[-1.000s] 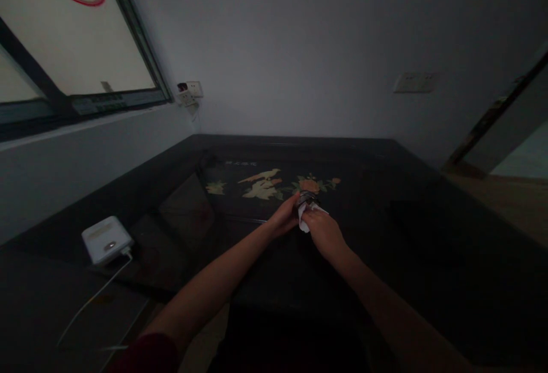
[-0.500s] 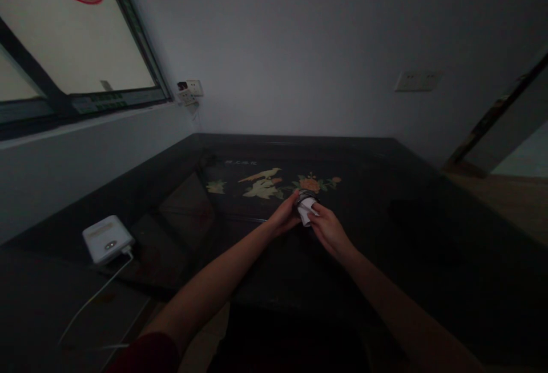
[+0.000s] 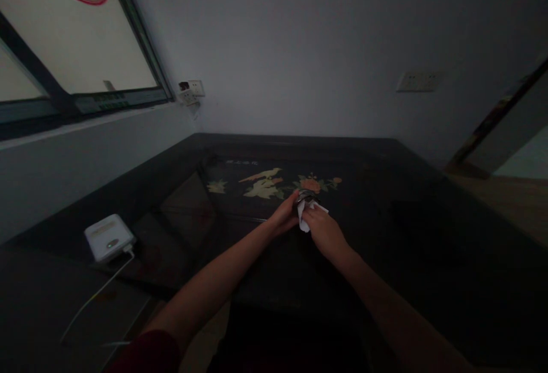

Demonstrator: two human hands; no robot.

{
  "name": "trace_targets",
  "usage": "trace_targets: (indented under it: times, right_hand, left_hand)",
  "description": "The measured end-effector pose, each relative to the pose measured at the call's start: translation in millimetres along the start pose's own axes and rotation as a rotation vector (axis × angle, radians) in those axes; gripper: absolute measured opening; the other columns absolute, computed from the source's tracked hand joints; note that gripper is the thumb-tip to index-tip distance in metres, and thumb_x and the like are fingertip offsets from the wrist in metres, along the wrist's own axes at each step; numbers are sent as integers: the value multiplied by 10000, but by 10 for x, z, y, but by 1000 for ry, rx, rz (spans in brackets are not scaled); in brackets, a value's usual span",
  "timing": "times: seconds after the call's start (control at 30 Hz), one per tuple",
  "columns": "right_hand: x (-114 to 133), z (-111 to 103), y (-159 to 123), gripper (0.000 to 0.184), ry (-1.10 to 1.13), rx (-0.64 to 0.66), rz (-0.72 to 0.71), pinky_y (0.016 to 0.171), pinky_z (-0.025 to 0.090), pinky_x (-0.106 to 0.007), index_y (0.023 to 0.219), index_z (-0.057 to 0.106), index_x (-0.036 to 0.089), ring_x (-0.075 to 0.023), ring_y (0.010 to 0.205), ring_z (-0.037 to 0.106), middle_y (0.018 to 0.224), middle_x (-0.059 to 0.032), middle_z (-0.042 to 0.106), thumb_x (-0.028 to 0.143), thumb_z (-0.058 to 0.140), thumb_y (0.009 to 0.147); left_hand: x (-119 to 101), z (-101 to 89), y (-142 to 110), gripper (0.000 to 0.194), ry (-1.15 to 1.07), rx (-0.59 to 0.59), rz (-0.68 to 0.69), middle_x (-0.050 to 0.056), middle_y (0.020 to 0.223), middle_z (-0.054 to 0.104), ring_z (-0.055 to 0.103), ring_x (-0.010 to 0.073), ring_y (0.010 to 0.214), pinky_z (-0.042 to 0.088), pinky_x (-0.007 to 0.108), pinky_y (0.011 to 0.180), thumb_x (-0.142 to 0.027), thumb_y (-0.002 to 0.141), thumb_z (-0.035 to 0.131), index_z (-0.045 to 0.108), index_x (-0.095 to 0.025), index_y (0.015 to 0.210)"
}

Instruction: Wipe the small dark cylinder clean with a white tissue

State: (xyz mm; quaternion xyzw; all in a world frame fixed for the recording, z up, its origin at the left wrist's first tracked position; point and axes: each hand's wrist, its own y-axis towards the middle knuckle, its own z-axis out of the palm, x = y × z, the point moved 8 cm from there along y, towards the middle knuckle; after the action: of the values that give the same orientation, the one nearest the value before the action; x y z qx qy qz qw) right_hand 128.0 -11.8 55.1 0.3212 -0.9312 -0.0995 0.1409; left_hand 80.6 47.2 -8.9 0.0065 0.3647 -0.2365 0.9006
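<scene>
Above the dark table, my left hand [image 3: 286,214] is closed around the side of a small dark, shiny, round-rimmed object [image 3: 307,195]; its exact kind is too dim to make out. My right hand [image 3: 327,231] grips a crumpled white tissue [image 3: 303,223] and presses it against the near side of that object. One tissue corner sticks out to the right over my fingers, and another part hangs down between my hands. The fingertips of my right hand are partly hidden by the tissue.
The glossy black table [image 3: 265,270] bears a bird-and-flower picture [image 3: 262,184]. At its left lies a white box-shaped device [image 3: 109,237] with a white cable [image 3: 96,296] plugged in. Wall sockets [image 3: 418,81] and a window [image 3: 107,36] are behind and to the left.
My right hand has shifted its grip over the tissue, which was a folded bundle and is now more spread and crumpled. My left hand stays nearly in place on the round-rimmed object.
</scene>
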Motion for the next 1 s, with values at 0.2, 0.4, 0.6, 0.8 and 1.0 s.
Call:
trace_targets:
  times: [0.2,0.4,0.6,0.8,1.0]
  right_hand:
    - [34,-5,5,360,-115,-39,3,1041,310,-376,1090,600,83,-230,1111,547,1145,-172,626,15,366,824]
    - [-134,-18,-14,355,361,-15,151,785,430,-268,887,650,139,-192,864,612,895,-92,686,10,348,752]
    - [-297,128,37,317,1120,-180,233,801,439,-298,980,645,144,-196,839,603,929,-58,682,178,437,743]
    - [-338,207,42,351,1191,-228,298,798,448,-302,1055,607,142,-199,855,609,973,-79,672,192,441,750]
    - [-167,27,-5,314,407,-21,172,727,419,-260,927,630,140,-197,810,618,867,-90,682,33,396,747]
  left_hand:
    - [-3,8,4,347,6,13,8,92,846,685,631,193,883,419,284,888,-404,876,472,648,-108,921]
    - [-24,-10,-6,334,17,-15,48,84,881,682,624,187,896,419,292,899,-381,899,438,641,-118,939]
    - [-39,-47,-63,351,37,-76,30,80,908,674,622,176,845,450,296,848,-412,888,455,637,-128,986]
    - [-44,-29,-74,358,22,-81,29,80,888,674,623,173,850,454,295,855,-414,889,452,630,-122,994]
    - [-44,3,-30,346,6,-28,49,89,897,684,626,181,887,420,284,899,-385,899,439,644,-107,933]
